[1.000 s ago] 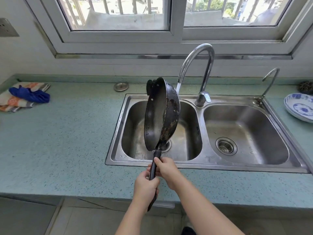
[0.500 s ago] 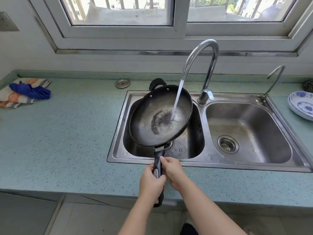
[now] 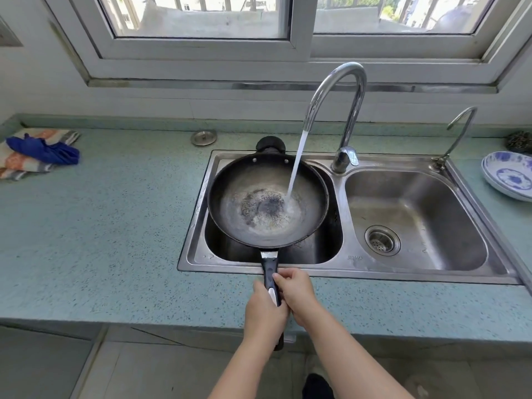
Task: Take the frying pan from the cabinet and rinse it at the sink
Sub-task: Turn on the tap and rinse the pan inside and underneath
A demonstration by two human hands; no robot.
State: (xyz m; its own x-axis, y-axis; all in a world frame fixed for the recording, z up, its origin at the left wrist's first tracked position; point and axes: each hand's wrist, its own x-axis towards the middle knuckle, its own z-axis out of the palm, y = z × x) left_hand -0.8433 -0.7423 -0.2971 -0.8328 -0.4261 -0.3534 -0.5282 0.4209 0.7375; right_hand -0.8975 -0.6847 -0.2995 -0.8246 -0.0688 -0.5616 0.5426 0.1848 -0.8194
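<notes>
A dark, worn frying pan (image 3: 247, 185) is held level over the left basin of the steel double sink (image 3: 342, 260), open side up. Its long black handle points toward me. My left hand (image 3: 263, 315) grips the handle's near part and my right hand (image 3: 296, 292) grips it beside that, slightly further up. Water runs from the tall curved tap (image 3: 339, 90) and lands in the right part of the pan, pooling over the scorched middle.
A small second tap (image 3: 457, 133) stands at the sink's back right. Blue-and-white plates (image 3: 509, 175) lie on the counter at the right edge. A blue cloth on a striped towel (image 3: 37, 152) lies far left. A round metal sink plug (image 3: 203, 137) lies behind the sink.
The pan has swung from standing on edge, tilted to the left, to lying level under the tap. The water now falls into it. Both hands stay on the handle.
</notes>
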